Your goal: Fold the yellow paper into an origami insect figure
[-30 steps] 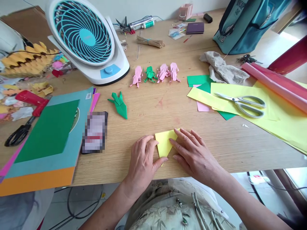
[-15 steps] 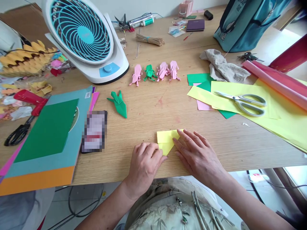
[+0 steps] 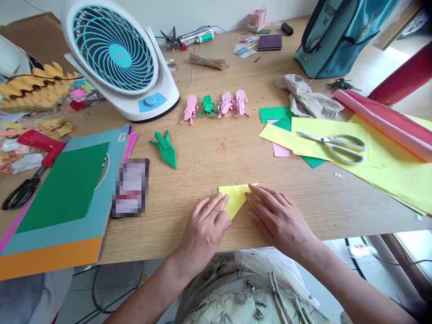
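A small folded piece of yellow paper (image 3: 235, 196) lies on the table near its front edge, with a straight top edge and sides narrowing towards me. My left hand (image 3: 207, 229) rests over its left side, fingers stretched out and pressing the paper down. On the upper right corner lie the fingertips of my right hand (image 3: 278, 213), its fingers extended and flat. Part of the paper is hidden under both hands. Beyond them, to the left, sits a partly folded green paper figure (image 3: 165, 149).
Finished folded figures, such as a green one (image 3: 208, 106) and a pink one (image 3: 189, 109), stand in a row. Scissors (image 3: 337, 146) lie on yellow sheets (image 3: 398, 180) at right. A fan (image 3: 121, 56), a blurred phone-like object (image 3: 131, 188) and folders (image 3: 113, 148) are at left.
My left hand's fingers have moved up and straightened out onto the yellow paper. The crease line across the paper's upper part no longer shows. My right hand stays nearly in place.
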Action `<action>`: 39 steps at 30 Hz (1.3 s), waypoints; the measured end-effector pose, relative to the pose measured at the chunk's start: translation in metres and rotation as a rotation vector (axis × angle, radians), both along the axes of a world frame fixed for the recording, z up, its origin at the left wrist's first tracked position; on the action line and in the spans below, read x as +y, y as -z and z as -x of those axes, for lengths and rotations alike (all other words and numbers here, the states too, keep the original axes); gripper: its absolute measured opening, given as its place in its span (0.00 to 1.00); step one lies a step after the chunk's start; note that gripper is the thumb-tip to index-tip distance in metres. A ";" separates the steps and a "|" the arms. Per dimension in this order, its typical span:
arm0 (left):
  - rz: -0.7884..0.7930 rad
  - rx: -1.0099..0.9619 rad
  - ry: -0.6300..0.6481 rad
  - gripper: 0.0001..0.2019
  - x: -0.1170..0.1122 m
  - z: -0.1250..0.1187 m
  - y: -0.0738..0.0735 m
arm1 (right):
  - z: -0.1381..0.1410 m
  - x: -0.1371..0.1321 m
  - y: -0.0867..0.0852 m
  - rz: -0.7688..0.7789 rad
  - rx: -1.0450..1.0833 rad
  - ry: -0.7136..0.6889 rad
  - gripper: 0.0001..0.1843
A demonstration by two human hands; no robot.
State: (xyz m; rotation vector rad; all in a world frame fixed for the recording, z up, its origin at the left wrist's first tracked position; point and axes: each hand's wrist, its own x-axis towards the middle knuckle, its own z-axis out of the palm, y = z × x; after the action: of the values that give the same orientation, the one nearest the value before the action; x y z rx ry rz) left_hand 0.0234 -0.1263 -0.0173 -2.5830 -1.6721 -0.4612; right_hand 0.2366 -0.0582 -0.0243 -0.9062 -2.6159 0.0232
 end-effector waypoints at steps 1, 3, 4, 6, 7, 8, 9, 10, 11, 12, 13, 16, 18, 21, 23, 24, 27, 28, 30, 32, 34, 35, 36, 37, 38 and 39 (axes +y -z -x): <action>0.001 -0.006 0.006 0.05 0.000 0.000 0.000 | 0.001 0.000 0.000 0.023 -0.011 -0.009 0.21; 0.006 -0.010 0.011 0.05 -0.001 0.001 0.000 | 0.005 0.001 0.000 0.078 -0.051 -0.043 0.24; 0.010 -0.009 0.011 0.05 -0.001 0.001 0.000 | 0.006 0.002 0.001 0.105 -0.071 -0.055 0.26; 0.015 -0.010 0.010 0.04 -0.002 0.002 0.000 | 0.009 0.003 0.002 0.146 -0.095 -0.059 0.28; 0.019 -0.011 0.008 0.04 -0.002 0.002 0.000 | 0.009 0.003 0.003 0.158 -0.099 -0.049 0.28; 0.023 -0.014 0.007 0.04 -0.002 0.002 0.000 | 0.008 0.003 0.004 0.167 -0.101 -0.038 0.29; 0.027 -0.018 0.006 0.04 -0.002 0.002 0.001 | 0.007 0.002 0.004 0.172 -0.102 -0.024 0.29; 0.029 -0.021 0.004 0.04 -0.002 0.002 0.001 | 0.006 0.001 0.005 0.176 -0.104 -0.010 0.29; 0.033 -0.022 0.000 0.04 -0.002 0.002 0.002 | 0.004 0.000 0.005 0.178 -0.106 0.005 0.30; 0.035 -0.021 -0.002 0.04 -0.002 0.001 0.002 | 0.003 -0.002 0.004 0.180 -0.109 0.020 0.30; 0.037 -0.021 -0.003 0.04 -0.002 0.001 0.001 | 0.001 -0.003 0.004 0.180 -0.113 0.035 0.31; 0.063 -0.008 -0.013 0.03 0.000 0.000 -0.001 | 0.000 -0.007 0.002 0.167 -0.117 0.067 0.30; 0.092 0.016 -0.011 0.02 0.003 0.002 -0.004 | 0.003 -0.007 0.000 0.155 -0.113 0.071 0.31; 0.120 0.051 0.019 0.03 0.010 0.005 -0.008 | 0.012 -0.006 -0.001 0.157 -0.104 0.062 0.33; 0.115 0.060 0.034 0.05 0.014 0.007 -0.009 | 0.019 -0.004 -0.001 0.176 -0.105 0.059 0.32; 0.106 0.064 0.035 0.06 0.016 0.007 -0.009 | 0.023 -0.003 -0.001 0.184 -0.106 0.064 0.32; 0.101 0.090 0.010 0.06 0.018 0.006 -0.010 | 0.031 -0.002 0.001 0.191 -0.095 0.093 0.31; 0.108 0.096 -0.004 0.06 0.017 0.006 -0.010 | 0.033 -0.002 0.002 0.190 -0.091 0.102 0.31; 0.122 0.101 -0.043 0.06 0.016 0.005 -0.010 | 0.034 -0.003 0.004 0.185 -0.083 0.120 0.32; 0.124 0.109 -0.069 0.06 0.015 0.005 -0.009 | 0.032 -0.005 0.007 0.178 -0.075 0.143 0.33; 0.127 0.120 -0.080 0.06 0.014 0.006 -0.007 | 0.029 -0.006 0.008 0.169 -0.073 0.169 0.34; 0.128 0.123 -0.080 0.06 0.013 0.006 -0.006 | 0.027 -0.007 0.009 0.163 -0.075 0.187 0.34; 0.131 0.124 -0.079 0.06 0.013 0.006 -0.005 | 0.024 -0.007 0.010 0.154 -0.077 0.210 0.35; 0.133 0.123 -0.080 0.05 0.013 0.007 -0.004 | 0.022 -0.007 0.010 0.147 -0.080 0.235 0.36; 0.133 0.122 -0.082 0.05 0.013 0.007 -0.003 | 0.019 -0.007 0.010 0.140 -0.083 0.260 0.36; 0.131 0.119 -0.083 0.05 0.013 0.007 -0.003 | 0.017 -0.007 0.010 0.136 -0.085 0.281 0.37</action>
State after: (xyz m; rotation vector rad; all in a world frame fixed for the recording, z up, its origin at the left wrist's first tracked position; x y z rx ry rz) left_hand 0.0163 -0.1133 -0.0143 -2.5579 -1.8172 -0.1969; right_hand 0.2192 -0.0653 -0.0344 -1.3430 -2.5629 0.0908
